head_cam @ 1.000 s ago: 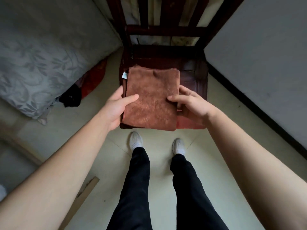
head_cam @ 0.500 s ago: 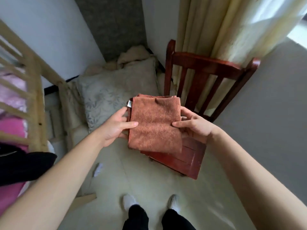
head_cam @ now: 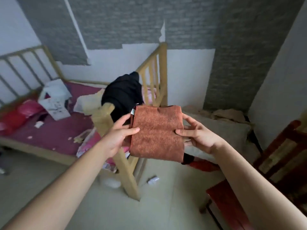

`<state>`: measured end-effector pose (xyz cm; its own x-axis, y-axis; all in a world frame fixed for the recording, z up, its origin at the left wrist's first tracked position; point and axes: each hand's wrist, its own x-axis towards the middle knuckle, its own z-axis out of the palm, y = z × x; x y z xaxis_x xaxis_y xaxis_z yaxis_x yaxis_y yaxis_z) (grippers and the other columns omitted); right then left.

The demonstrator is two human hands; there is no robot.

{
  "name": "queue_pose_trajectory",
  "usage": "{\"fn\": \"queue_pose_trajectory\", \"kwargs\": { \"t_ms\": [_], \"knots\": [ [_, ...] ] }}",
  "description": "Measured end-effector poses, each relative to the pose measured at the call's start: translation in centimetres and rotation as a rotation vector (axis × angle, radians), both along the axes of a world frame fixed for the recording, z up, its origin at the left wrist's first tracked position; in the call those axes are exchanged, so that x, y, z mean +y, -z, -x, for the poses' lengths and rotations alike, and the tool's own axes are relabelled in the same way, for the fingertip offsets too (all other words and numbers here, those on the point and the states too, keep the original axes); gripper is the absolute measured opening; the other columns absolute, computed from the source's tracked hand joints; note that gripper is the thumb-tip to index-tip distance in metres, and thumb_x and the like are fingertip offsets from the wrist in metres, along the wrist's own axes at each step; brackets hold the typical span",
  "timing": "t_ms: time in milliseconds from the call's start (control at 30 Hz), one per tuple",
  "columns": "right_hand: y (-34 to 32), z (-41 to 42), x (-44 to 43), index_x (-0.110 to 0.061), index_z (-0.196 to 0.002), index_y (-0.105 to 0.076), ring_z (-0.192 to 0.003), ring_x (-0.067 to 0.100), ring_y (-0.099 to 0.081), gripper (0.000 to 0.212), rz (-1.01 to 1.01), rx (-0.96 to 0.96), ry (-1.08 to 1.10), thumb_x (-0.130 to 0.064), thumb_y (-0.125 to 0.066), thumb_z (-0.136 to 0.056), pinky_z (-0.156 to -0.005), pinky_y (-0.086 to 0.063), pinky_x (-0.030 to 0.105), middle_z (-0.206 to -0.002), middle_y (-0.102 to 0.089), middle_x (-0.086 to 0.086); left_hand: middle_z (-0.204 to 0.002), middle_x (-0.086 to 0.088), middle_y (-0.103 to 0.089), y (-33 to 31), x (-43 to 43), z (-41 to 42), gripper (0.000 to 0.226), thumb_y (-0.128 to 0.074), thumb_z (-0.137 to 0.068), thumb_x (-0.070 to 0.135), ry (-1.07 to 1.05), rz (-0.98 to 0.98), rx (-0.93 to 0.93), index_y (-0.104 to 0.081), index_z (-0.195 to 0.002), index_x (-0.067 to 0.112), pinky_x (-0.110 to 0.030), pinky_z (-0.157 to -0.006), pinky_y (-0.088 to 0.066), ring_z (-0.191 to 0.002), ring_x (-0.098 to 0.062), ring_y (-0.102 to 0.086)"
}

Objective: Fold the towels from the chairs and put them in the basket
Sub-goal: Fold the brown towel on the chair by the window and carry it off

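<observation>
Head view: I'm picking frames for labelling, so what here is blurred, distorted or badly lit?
In the head view the brown towel, left hand and right hand look fairly sharp; the bed rails smear with motion blur; the wide lens tilts the walls and stretches the forearms; light is soft, without glare.

A folded towel (head_cam: 157, 131) of rust-brown cloth shows a matt, short fuzzy pile. Behind it, the bed frame (head_cam: 163, 72) is pale, matt wood, its sheet (head_cam: 54, 131) magenta cloth. The chair (head_cam: 222, 200) is dark red wood with a glossy varnish. The floor (head_cam: 166, 196) tiles look smooth and faintly shiny.
</observation>
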<state>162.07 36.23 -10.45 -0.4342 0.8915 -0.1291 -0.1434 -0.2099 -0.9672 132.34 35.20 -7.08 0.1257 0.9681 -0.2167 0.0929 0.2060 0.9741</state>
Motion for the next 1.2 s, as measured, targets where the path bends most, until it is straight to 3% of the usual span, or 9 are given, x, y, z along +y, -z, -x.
{"fn": "queue_pose_trajectory", "kwargs": {
  "t_ms": [100,233,367,600,700,767,900,1100,1200],
  "knots": [
    [-1.7,11.9,-0.2,-0.034,-0.142,-0.050,-0.102,0.028,-0.070,0.066,-0.043,-0.022,-0.154,0.000,-0.069,-0.089,-0.074,-0.063,0.039,-0.126,-0.065,0.014,-0.120,-0.006,-0.070,-1.0,-5.0,11.7,0.067,-0.073,-0.084,0.008,-0.140,-0.045,0.015,-0.047,-0.140,0.034,-0.040,-0.078,-0.053,-0.106,-0.027,-0.068],
    [-3.2,28.9,-2.3,-0.040,-0.139,-0.053,-0.097,0.034,-0.063,0.068,-0.105,-0.061,-0.369,-0.007,-0.076,-0.084,-0.087,-0.056,0.046,-0.120,-0.064,0.015,-0.096,0.006,-0.076,-2.7,-13.1,26.7,0.055,-0.070,-0.086,0.003,-0.355,-0.090,0.005,-0.052,-0.120,0.043,-0.035,-0.068,-0.054,-0.088,-0.017,-0.072],
    [-5.0,46.4,-4.9,-0.040,-0.141,-0.051,-0.098,0.032,-0.061,0.071,-0.176,-0.082,-0.570,-0.007,-0.077,-0.084,-0.072,-0.059,0.034,-0.128,-0.063,0.020,-0.112,-0.002,-0.073,-4.0,-21.4,41.3,0.072,-0.071,-0.085,0.006,-0.549,-0.120,0.000,-0.042,-0.144,0.034,-0.034,-0.062,-0.055,-0.092,-0.022,-0.072],
    [-5.1,70.9,-7.8,-0.040,-0.145,-0.045,-0.084,0.015,-0.071,0.074,-0.252,-0.139,-0.810,-0.004,-0.073,-0.087,-0.066,-0.058,0.028,-0.131,-0.066,0.005,-0.113,0.001,-0.074,-2.6,-30.2,60.0,0.062,-0.066,-0.088,0.004,-0.806,-0.160,-0.029,-0.049,-0.139,0.036,-0.031,-0.063,-0.052,-0.086,-0.018,-0.071],
    [-3.6,79.8,-7.5,-0.039,-0.146,-0.043,-0.109,0.025,-0.069,0.078,-0.258,-0.158,-0.869,-0.009,-0.077,-0.083,-0.085,-0.057,0.046,-0.135,-0.065,0.004,-0.117,-0.002,-0.072,-0.9,-31.2,66.9,0.060,-0.065,-0.089,0.004,-0.876,-0.149,-0.018,-0.050,-0.137,0.036,-0.033,-0.065,-0.054,-0.093,-0.021,-0.071],
    [-2.3,86.8,-6.6,-0.039,-0.147,-0.042,-0.117,0.032,-0.066,0.079,-0.231,-0.129,-0.924,-0.005,-0.076,-0.084,-0.084,-0.059,0.045,-0.133,-0.066,0.007,-0.115,-0.001,-0.073,0.0,-31.1,72.5,0.057,-0.066,-0.089,0.004,-0.931,-0.144,-0.014,-0.051,-0.136,0.033,-0.035,-0.067,-0.055,-0.093,-0.021,-0.070],
    [-1.6,98.9,-4.9,-0.040,-0.146,-0.044,-0.114,0.026,-0.068,0.075,-0.224,-0.147,-1.001,0.001,-0.069,-0.088,-0.077,-0.063,0.040,-0.129,-0.068,0.008,-0.106,0.005,-0.076,0.3,-30.1,82.4,0.051,-0.065,-0.089,0.002,-1.026,-0.113,-0.022,-0.060,-0.117,0.044,-0.037,-0.068,-0.055,-0.087,-0.015,-0.071],
    [-4.5,118.6,-4.0,-0.051,-0.133,-0.054,-0.112,0.023,-0.069,0.068,-0.248,-0.153,-1.108,-0.003,-0.072,-0.088,-0.083,-0.060,0.045,-0.125,-0.069,0.007,-0.115,-0.003,-0.073,-2.5,-31.0,98.7,0.061,-0.067,-0.088,0.003,-1.139,-0.139,0.013,-0.052,-0.135,0.038,-0.043,-0.072,-0.060,-0.100,-0.025,-0.070],
    [-5.3,128.5,-5.2,-0.048,-0.138,-0.051,-0.113,0.022,-0.068,0.070,-0.265,-0.160,-1.161,-0.006,-0.073,-0.088,-0.082,-0.059,0.043,-0.125,-0.070,0.004,-0.116,-0.002,-0.072,-2.4,-32.6,107.0,0.060,-0.067,-0.088,0.003,-1.193,-0.165,0.018,-0.051,-0.136,0.037,-0.043,-0.073,-0.059,-0.105,-0.026,-0.070]
  ]
}}
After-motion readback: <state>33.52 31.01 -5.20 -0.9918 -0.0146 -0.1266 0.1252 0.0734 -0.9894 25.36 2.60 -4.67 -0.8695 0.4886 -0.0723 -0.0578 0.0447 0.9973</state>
